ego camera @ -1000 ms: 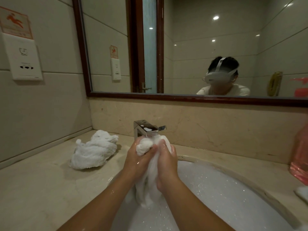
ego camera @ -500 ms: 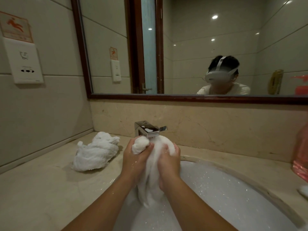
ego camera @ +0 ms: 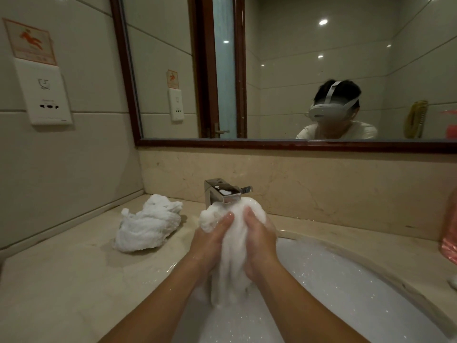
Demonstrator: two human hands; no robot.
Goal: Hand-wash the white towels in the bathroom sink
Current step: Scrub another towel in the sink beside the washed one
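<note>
Hand-washing at the sink, mid-scrub. Compared with a second ago, I see both hands sitting lower on the white towel (ego camera: 233, 258), and the bunched top that was a small knob over the left thumb now swells into a broad, rounded bulge that rises to the underside of the faucet (ego camera: 223, 191) spout; whether cloth and spout actually touch I cannot tell. I read this as one stroke of a rubbing cycle, so the task is under way rather than ending: this towel is still being worked and has not been rinsed or wrung. The left hand (ego camera: 211, 241) and right hand (ego camera: 261, 240) face each other, fingers curled round the cloth and gripping it from either side, thumbs up against the bulge. The towel is held above the sink (ego camera: 333, 256), near its back edge, and its lower end hangs in a narrow column towards the pale, sparkling soapy water in the basin. It looks soaked and heavy, with a foamy, glistening surface and soft vertical folds below the grip. A second towel (ego camera: 148, 229) lies crumpled on the tabletop (ego camera: 61, 280) to the left of the faucet, well apart from the hands; from this view I cannot judge whether it is already washed or waiting its turn.
</note>
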